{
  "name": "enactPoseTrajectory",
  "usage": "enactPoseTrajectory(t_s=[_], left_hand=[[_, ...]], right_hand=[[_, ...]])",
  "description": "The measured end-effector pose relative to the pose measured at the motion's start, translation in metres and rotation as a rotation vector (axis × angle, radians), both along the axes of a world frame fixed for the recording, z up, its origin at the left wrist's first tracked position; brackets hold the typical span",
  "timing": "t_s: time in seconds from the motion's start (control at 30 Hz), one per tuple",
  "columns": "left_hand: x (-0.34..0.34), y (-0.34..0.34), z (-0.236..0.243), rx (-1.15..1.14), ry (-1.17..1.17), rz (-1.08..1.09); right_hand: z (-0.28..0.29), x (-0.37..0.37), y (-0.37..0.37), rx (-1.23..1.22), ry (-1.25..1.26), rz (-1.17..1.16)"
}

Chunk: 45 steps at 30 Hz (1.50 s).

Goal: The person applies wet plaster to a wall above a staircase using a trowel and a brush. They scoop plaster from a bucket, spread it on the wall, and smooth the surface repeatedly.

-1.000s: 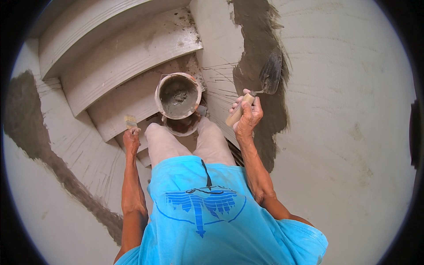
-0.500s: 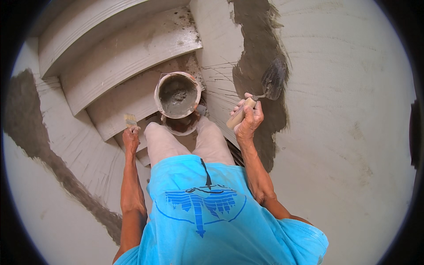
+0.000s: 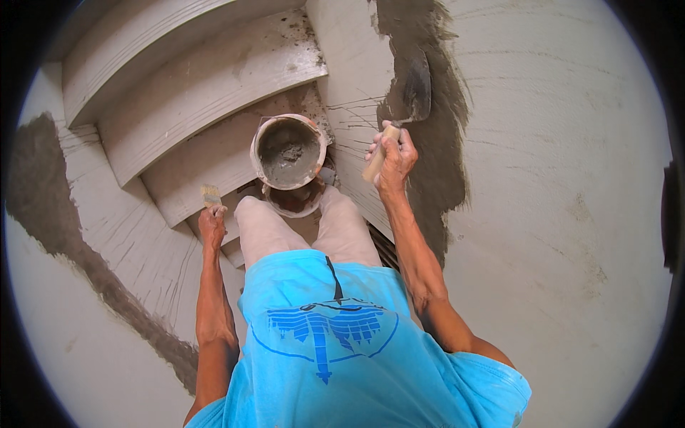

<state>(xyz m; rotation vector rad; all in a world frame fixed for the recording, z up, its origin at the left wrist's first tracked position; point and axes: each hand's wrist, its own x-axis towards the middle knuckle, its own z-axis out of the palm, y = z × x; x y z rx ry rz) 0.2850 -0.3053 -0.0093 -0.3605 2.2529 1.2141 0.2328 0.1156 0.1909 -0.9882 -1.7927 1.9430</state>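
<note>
Wrapped round a wooden handle, my right hand [image 3: 394, 160] holds a trowel [image 3: 418, 89], its dark blade lying over a band of wet grey mortar [image 3: 435, 157] on the right wall. My left hand [image 3: 212, 225] is closed on a paintbrush [image 3: 210, 194] whose pale bristles point up, beside the stair edge. In front of my knees stands a round bucket [image 3: 320, 171] part-filled with grey mortar mix [image 3: 287, 153]. Its wire handle rests toward the rim's left side.
Pale stairs [image 3: 207, 107] curve up at the far left. Another mortar band [image 3: 100, 274] runs along the left wall. Beneath the mortar bucket is a second container [image 3: 303, 211], partly hidden. The right wall [image 3: 549, 214] is pale, with faint streaks.
My right hand has moved up and slightly left with the trowel, its blade sliding farther up the mortar band. My left hand and the brush have stayed nearly still.
</note>
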Motion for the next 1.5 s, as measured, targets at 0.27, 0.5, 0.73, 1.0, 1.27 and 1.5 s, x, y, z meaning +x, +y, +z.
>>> enactPoseTrajectory(t_s=[0.27, 0.5, 0.73, 1.0, 1.27, 1.5], left_hand=[[0.004, -0.001, -0.001, 0.016, -0.024, 0.005], [-0.003, 0.004, 0.003, 0.023, 0.007, -0.006], [-0.003, 0.006, 0.010, 0.017, -0.024, 0.031], [-0.003, 0.007, 0.012, 0.024, -0.029, 0.011], [-0.002, 0.006, 0.007, 0.019, 0.001, 0.025], [-0.002, 0.003, 0.003, 0.022, -0.014, -0.013]], right_hand=[[0.015, 0.042, -0.021, -0.073, 0.045, -0.067], [0.009, 0.029, -0.006, -0.043, -0.001, -0.036], [0.013, 0.062, -0.014, -0.037, 0.069, -0.102], [0.011, 0.030, 0.000, 0.042, -0.062, 0.014], [0.011, 0.063, -0.009, -0.052, 0.009, -0.102], [0.004, 0.032, -0.001, 0.042, -0.042, 0.014]])
